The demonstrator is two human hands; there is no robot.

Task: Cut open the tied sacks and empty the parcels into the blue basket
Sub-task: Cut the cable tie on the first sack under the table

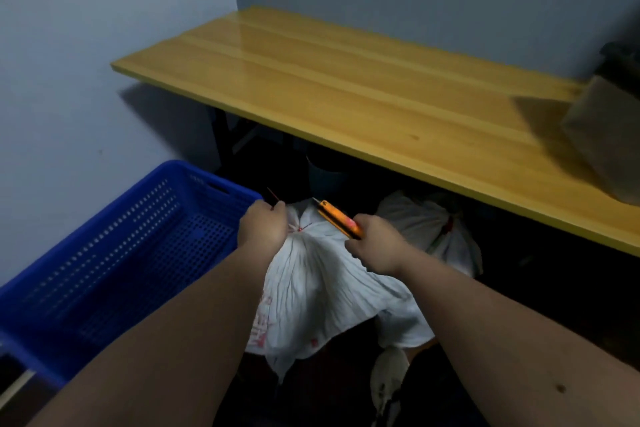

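A white sack (322, 284) with red print stands on the floor in front of me, its neck gathered and tied with a red string (273, 198). My left hand (261, 226) grips the gathered neck, and the string's end sticks up past its fingers. My right hand (375, 244) holds an orange utility knife (341, 218), the blade tip pointing left toward the knot. A second tied white sack (429, 222) sits behind it under the table. The blue perforated basket (114, 253) lies to the left with no parcels in it.
A yellow wooden table (363, 87) spans the back, against grey walls. A brown bag or box (606, 135) stands on its right end. A dark bucket (327, 173) sits under the table. Dim floor with a pale object (388, 381) lies at bottom right.
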